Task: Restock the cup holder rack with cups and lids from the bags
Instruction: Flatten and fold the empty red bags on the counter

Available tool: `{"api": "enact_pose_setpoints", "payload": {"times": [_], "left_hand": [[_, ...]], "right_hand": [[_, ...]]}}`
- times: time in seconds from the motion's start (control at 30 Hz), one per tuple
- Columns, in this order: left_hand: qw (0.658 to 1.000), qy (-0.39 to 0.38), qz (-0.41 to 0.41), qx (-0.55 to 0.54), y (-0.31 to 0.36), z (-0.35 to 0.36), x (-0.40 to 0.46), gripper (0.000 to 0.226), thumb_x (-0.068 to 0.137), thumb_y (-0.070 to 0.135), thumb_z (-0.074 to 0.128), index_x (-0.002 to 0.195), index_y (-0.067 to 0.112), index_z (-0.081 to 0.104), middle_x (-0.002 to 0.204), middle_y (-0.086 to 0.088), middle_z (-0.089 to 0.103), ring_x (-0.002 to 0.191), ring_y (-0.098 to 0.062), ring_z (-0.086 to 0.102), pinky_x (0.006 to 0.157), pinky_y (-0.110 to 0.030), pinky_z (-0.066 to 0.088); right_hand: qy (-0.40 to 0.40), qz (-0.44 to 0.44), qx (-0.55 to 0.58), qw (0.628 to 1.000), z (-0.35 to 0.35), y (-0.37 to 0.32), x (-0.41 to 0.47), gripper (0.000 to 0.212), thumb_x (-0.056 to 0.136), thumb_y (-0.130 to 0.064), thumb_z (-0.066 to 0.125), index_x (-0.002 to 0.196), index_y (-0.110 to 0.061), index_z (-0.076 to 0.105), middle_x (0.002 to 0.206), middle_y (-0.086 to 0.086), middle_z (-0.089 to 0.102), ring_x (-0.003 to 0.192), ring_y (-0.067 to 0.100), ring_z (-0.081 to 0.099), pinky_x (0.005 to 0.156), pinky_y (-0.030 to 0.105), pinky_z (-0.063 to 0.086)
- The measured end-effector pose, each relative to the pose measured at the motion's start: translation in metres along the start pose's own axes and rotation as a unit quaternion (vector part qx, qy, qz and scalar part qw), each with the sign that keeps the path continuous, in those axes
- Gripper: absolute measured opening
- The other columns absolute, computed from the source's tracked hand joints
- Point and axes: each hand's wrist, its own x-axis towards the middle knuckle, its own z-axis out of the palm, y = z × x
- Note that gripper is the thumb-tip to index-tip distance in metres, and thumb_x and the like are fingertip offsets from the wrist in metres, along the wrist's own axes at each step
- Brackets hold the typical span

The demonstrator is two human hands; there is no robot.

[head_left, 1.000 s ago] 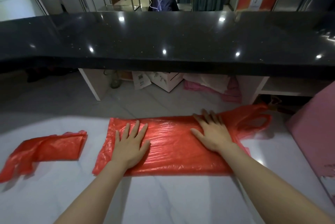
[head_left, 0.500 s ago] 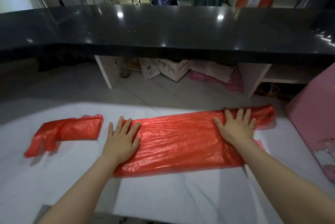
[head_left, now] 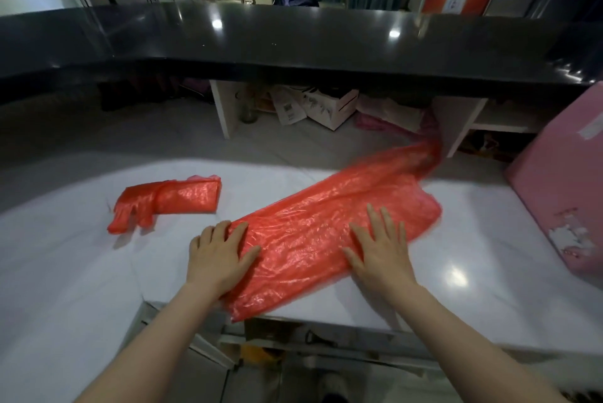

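Two palms down flat, fingers spread wide: left hand [head_left: 218,255] pinning the near-left end of the big red bag [head_left: 319,233], right hand [head_left: 380,249] pressing its middle. Stretched out toward two o'clock across the white counter [head_left: 456,288], far end lifted and blurred. Folded second red bag [head_left: 173,200] off at ten o'clock, well apart. Pink box [head_left: 561,187] at three o'clock.

White counter [head_left: 98,272] under two red bags [head_left: 310,239]

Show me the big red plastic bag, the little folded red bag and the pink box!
big red plastic bag [head_left: 313,233], head view, crinkled middle.
little folded red plastic bag [head_left: 182,198], head view, middle.
pink box [head_left: 564,193], head view, side.
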Motion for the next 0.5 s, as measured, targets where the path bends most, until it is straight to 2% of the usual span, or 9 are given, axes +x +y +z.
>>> {"api": "enact_pose_setpoints", "payload": {"times": [0.17, 0.23, 0.33, 0.4, 0.5], "left_hand": [[1.0, 0.01, -0.025, 0.008, -0.009, -0.008, -0.018, 0.089, 0.074, 0.078, -0.008, 0.142, 0.037, 0.033, 0.13, -0.004, 0.045, 0.121, -0.025, 0.039, 0.099, -0.048, 0.03], [1.0, 0.0, -0.029, 0.0, -0.006, -0.01, -0.025, 0.083, 0.079, 0.076, -0.005, 0.14, 0.038, 0.037, 0.123, -0.005, 0.048, 0.117, -0.025, 0.041, 0.097, -0.047, 0.031], [0.998, -0.019, -0.015, -0.064, 0.007, -0.012, -0.033, 0.06, 0.09, 0.063, 0.01, 0.133, 0.04, 0.047, 0.115, -0.004, 0.054, 0.113, -0.026, 0.046, 0.095, -0.047, 0.032], [0.989, -0.024, 0.026, -0.14, 0.018, -0.014, -0.039, 0.051, 0.094, 0.055, 0.017, 0.125, 0.039, 0.055, 0.11, -0.003, 0.062, 0.111, -0.027, 0.052, 0.092, -0.043, 0.035], [0.963, -0.039, 0.107, -0.245, 0.034, -0.013, -0.049, 0.037, 0.095, 0.046, 0.045, 0.128, 0.033, 0.056, 0.106, 0.006, 0.067, 0.105, -0.017, 0.06, 0.094, -0.037, 0.042]], "right_hand": [[-0.008, 0.005, 0.009, 1.0, -0.002, -0.01, -0.023, 0.063, 0.094, -0.056, 0.028, 0.151, -0.035, 0.012, 0.161, -0.002, -0.013, 0.144, 0.017, -0.022, 0.115, 0.049, -0.009], [-0.01, 0.006, 0.015, 1.0, -0.002, -0.013, -0.032, 0.064, 0.093, -0.055, 0.026, 0.151, -0.038, 0.004, 0.161, -0.002, -0.013, 0.145, 0.017, -0.019, 0.116, 0.049, -0.006], [-0.02, 0.008, 0.035, 0.999, -0.002, -0.015, -0.049, 0.065, 0.091, -0.058, 0.027, 0.149, -0.042, 0.0, 0.16, -0.005, -0.01, 0.147, 0.02, -0.013, 0.116, 0.047, -0.005], [-0.021, 0.005, 0.044, 0.999, -0.003, -0.014, -0.062, 0.065, 0.092, -0.057, 0.034, 0.15, -0.039, 0.011, 0.161, -0.001, -0.002, 0.148, 0.023, -0.004, 0.117, 0.047, 0.001], [0.025, -0.006, 0.052, 0.998, -0.004, -0.008, -0.082, 0.056, 0.093, -0.038, 0.051, 0.146, -0.024, 0.037, 0.158, 0.009, 0.021, 0.144, 0.031, 0.019, 0.116, 0.047, 0.019]]}}
